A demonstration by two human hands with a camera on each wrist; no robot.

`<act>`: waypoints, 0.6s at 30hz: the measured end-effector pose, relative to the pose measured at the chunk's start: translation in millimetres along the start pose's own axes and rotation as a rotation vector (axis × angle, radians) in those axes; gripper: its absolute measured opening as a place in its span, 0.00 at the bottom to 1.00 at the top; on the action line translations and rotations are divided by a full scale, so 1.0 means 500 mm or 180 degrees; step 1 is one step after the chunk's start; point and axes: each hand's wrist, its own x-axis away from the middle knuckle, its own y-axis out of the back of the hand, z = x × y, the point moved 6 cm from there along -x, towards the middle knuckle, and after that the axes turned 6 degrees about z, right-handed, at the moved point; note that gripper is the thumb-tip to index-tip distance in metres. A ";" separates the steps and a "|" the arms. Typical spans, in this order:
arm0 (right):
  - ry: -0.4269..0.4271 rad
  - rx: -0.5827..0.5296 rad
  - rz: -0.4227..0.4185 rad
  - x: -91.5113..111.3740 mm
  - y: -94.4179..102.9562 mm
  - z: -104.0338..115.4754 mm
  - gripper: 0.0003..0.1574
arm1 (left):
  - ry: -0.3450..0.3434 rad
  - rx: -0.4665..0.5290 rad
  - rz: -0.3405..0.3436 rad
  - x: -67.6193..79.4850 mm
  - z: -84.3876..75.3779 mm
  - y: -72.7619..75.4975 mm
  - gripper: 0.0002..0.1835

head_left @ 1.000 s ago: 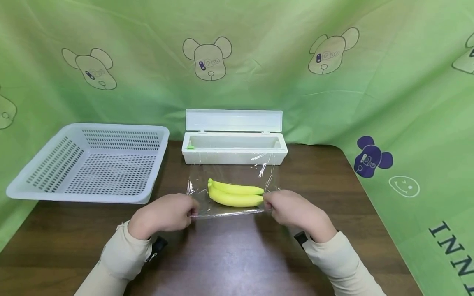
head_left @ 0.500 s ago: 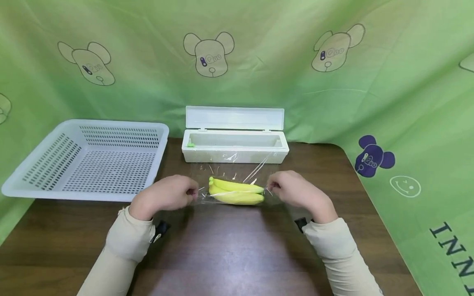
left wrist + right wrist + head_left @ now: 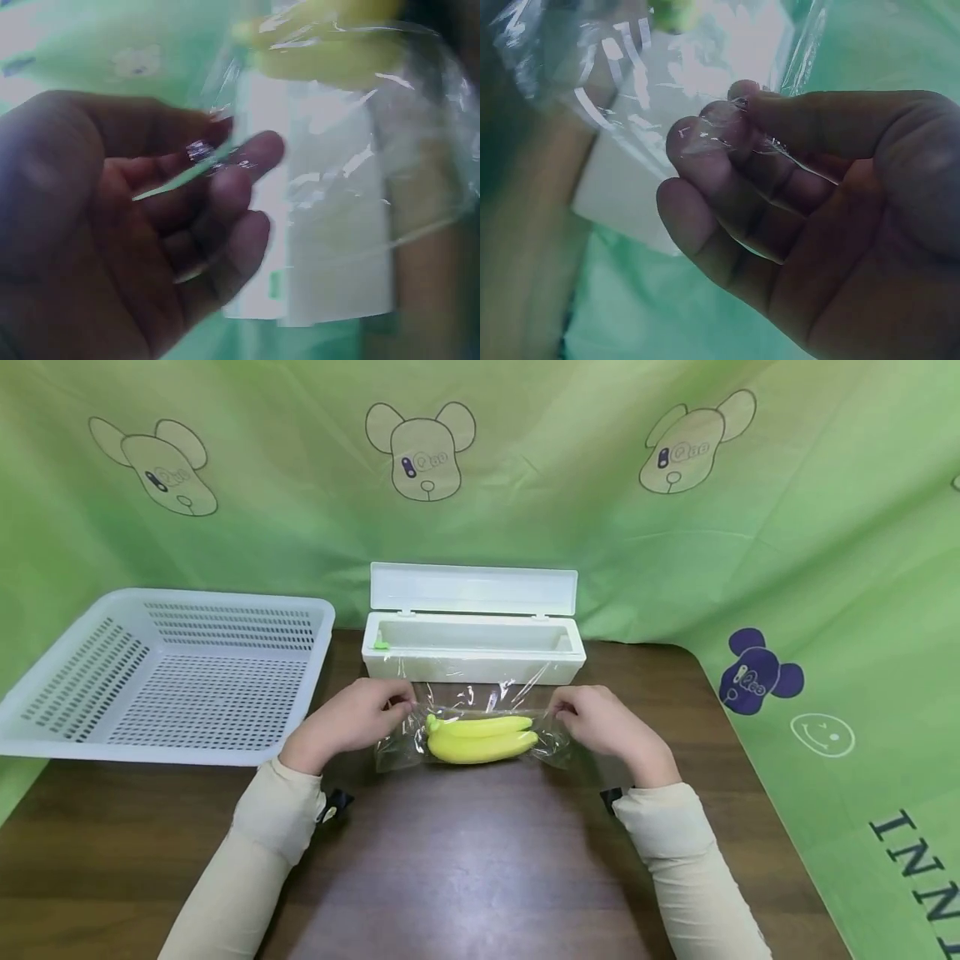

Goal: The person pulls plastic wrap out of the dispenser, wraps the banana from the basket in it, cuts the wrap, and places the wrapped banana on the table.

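Pinching clear film (image 3: 480, 697) in each grip (image 3: 358, 717) (image 3: 602, 722)

Forearms (image 3: 686, 852) reach forward; right hand (image 3: 603, 720) pinches, thumb (image 3: 817, 116) to fingers (image 3: 686, 214); left hand (image 3: 352, 718) seemingly likewise, though blurred.

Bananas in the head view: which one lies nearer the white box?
The upper banana in that view, on the side toward the white box; the lower banana lies farther from it.
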 end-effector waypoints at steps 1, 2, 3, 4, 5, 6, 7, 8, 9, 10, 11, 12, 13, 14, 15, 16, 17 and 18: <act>-0.0014 -0.0007 0.0001 -0.003 -0.002 -0.006 0.11 | 0.0029 0.0135 -0.0032 -0.005 0.008 -0.003 0.07; -0.0029 -0.0031 0.0005 -0.007 -0.006 -0.013 0.11 | 0.0065 0.0269 -0.0071 -0.010 0.015 -0.007 0.07; -0.0037 -0.0050 0.0011 -0.011 -0.011 -0.020 0.11 | 0.0116 0.0401 -0.0115 -0.015 0.023 -0.012 0.08; -0.0062 -0.0076 0.0023 -0.015 -0.017 -0.026 0.11 | 0.0175 0.0546 -0.0157 -0.019 0.031 -0.016 0.08; -0.0078 -0.0112 0.0037 -0.020 -0.023 -0.032 0.11 | 0.0232 0.0692 -0.0197 -0.023 0.038 -0.022 0.08; -0.0090 -0.0136 0.0052 -0.024 -0.029 -0.038 0.12 | 0.0293 0.0796 -0.0246 -0.027 0.045 -0.027 0.09; -0.0107 -0.0160 0.0069 -0.029 -0.035 -0.043 0.12 | 0.0357 0.0865 -0.0304 -0.030 0.052 -0.032 0.09; -0.0130 -0.0188 0.0096 -0.034 -0.042 -0.048 0.12 | 0.0420 0.0903 -0.0371 -0.032 0.058 -0.037 0.09; -0.0156 -0.0211 0.0120 -0.038 -0.048 -0.052 0.12 | 0.0478 0.0927 -0.0429 -0.035 0.064 -0.041 0.09; -0.0185 -0.0253 0.0146 -0.042 -0.054 -0.056 0.11 | 0.0529 0.0954 -0.0469 -0.037 0.070 -0.045 0.09; -0.0214 -0.0307 0.0171 -0.045 -0.059 -0.060 0.10 | 0.0581 0.0958 -0.0508 -0.039 0.076 -0.049 0.09; -0.0239 -0.0363 0.0194 -0.048 -0.065 -0.063 0.08 | 0.0632 0.0944 -0.0542 -0.041 0.081 -0.052 0.09; -0.0263 -0.0421 0.0211 -0.050 -0.069 -0.067 0.07 | 0.0679 0.0953 -0.0565 -0.043 0.086 -0.055 0.09; -0.0284 -0.0488 0.0229 -0.052 -0.073 -0.070 0.06 | 0.0714 0.0935 -0.0578 -0.045 0.090 -0.058 0.09; -0.0312 -0.0564 0.0254 -0.053 -0.077 -0.072 0.05 | 0.0747 0.0942 -0.0576 -0.047 0.095 -0.061 0.10; -0.0341 -0.0643 0.0288 -0.054 -0.081 -0.073 0.05 | 0.0779 0.0956 -0.0562 -0.049 0.098 -0.064 0.10; -0.0364 -0.0695 0.0322 -0.054 -0.085 -0.075 0.05 | 0.0805 0.0967 -0.0544 -0.051 0.102 -0.067 0.10; -0.0390 -0.0730 0.0356 -0.055 -0.088 -0.077 0.06 | 0.0829 0.0970 -0.0516 -0.053 0.104 -0.070 0.10</act>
